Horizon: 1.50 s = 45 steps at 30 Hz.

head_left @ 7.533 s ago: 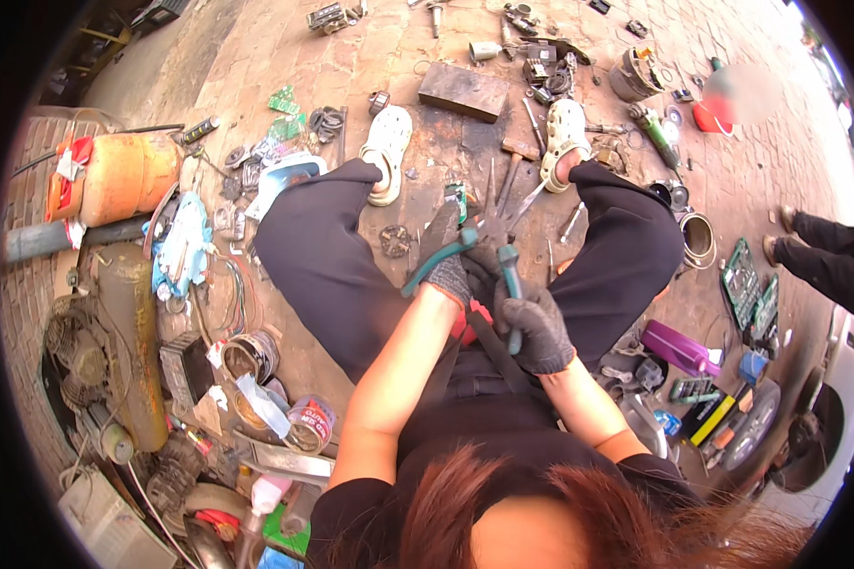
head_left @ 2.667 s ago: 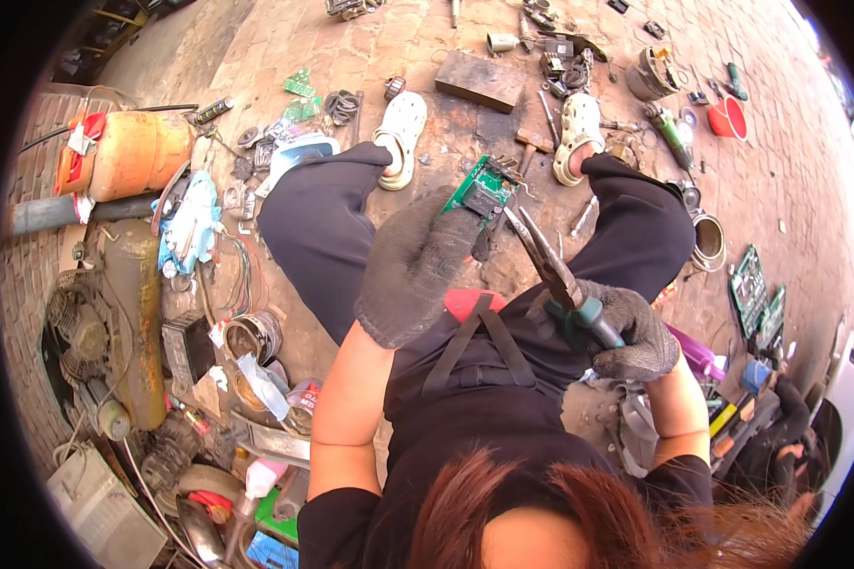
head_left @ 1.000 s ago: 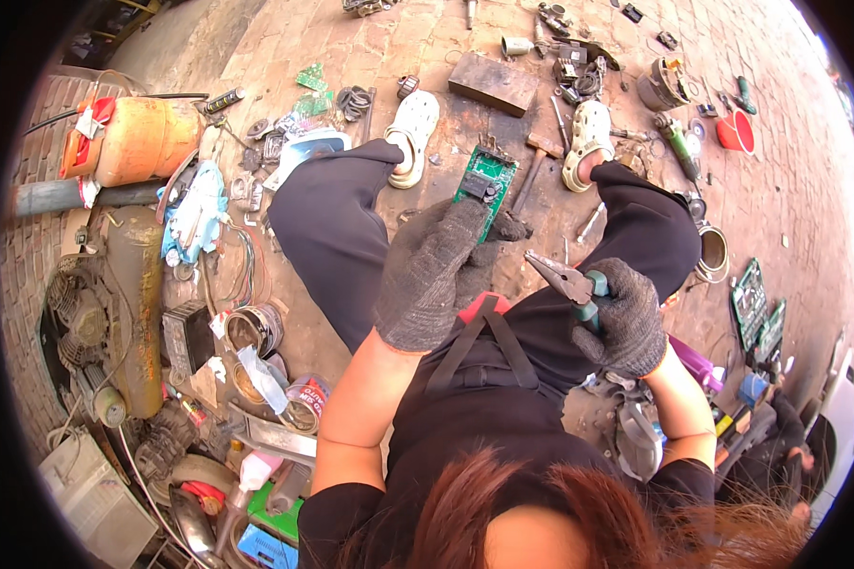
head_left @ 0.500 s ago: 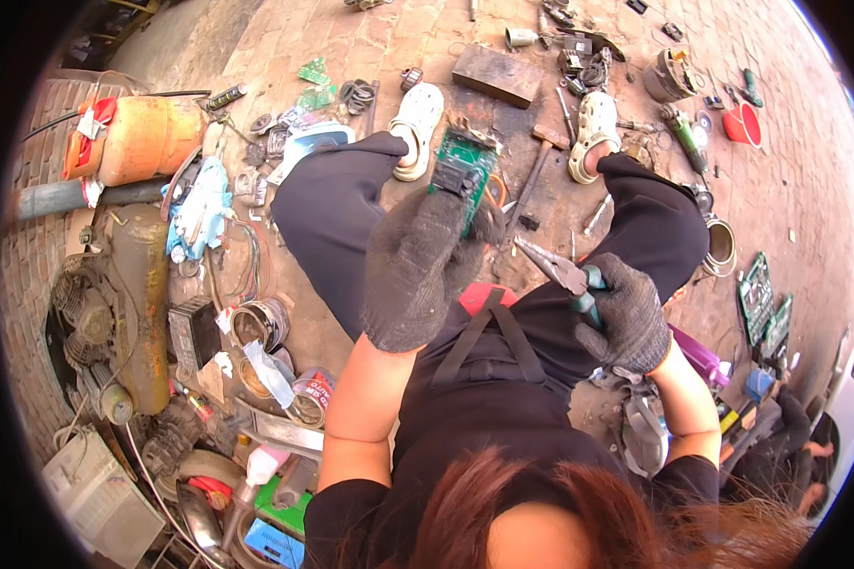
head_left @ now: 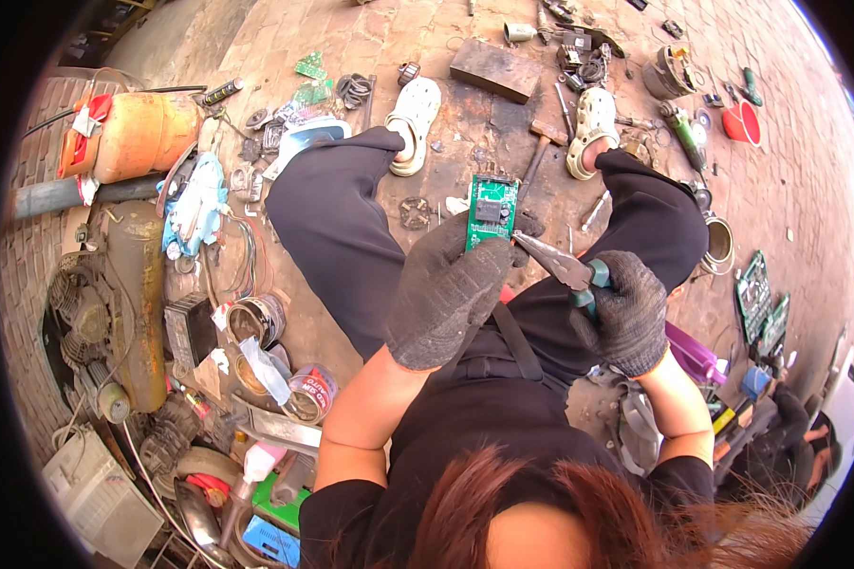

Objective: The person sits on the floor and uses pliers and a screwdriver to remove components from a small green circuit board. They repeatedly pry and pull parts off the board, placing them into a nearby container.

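A small green circuit board [head_left: 490, 228] with a black component on its face is gripped in my gloved left hand [head_left: 455, 296], held up over my lap. In my gloved right hand [head_left: 626, 313] are long-nose pliers [head_left: 560, 266] with teal handles. Their tips point left and come up to the board's right edge, beside my left fingertips; whether they touch it I cannot tell. Both gloves are dark grey knit. Beyond the board a hammer [head_left: 544, 137] lies on the ground between my feet.
Ahead lies a dark rectangular metal block [head_left: 496, 71]. On the left stand an orange gas cylinder [head_left: 147, 137], open cans [head_left: 256, 321] and a compressor tank [head_left: 140, 303]. To the right are a red bucket [head_left: 741, 124], an angle grinder [head_left: 683, 135] and more green circuit boards [head_left: 754, 296].
My left hand has moved right and nearer, turning the circuit board so its face shows more squarely. The board is now beside the pliers' tips; my right hand has barely moved.
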{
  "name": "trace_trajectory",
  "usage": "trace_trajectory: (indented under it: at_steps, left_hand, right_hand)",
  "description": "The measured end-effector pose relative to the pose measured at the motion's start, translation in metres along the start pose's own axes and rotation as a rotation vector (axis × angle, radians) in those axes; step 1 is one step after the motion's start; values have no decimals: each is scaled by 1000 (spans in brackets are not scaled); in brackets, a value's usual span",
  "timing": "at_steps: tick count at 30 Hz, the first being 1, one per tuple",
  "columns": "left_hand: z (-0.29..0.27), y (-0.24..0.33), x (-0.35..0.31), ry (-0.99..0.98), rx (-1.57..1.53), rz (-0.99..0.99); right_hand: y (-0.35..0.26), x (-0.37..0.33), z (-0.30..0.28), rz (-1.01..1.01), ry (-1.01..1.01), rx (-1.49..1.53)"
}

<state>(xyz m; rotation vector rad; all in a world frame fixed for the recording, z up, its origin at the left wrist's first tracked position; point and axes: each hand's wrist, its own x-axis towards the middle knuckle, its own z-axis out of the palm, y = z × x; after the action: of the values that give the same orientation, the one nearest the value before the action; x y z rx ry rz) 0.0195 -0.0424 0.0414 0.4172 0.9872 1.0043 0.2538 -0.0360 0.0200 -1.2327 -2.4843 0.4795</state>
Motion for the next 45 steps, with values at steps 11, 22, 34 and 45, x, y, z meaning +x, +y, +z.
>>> trace_trajectory:
  at_steps: [11, 22, 34, 45]
  left_hand:
    - [18, -3, -5, 174, 479, 341]
    - [-7, -4, 5, 250, 941, 1214]
    - [-13, -4, -18, 201, 1388, 1322]
    - [-12, 15, -32, 100, 1645, 1201]
  right_hand:
    - [2, -9, 10, 25, 61, 42]
    - [-34, 19, 4, 352, 89, 868]
    - [-61, 43, -5, 284, 250, 858]
    - [-62, 48, -7, 279, 274, 981]
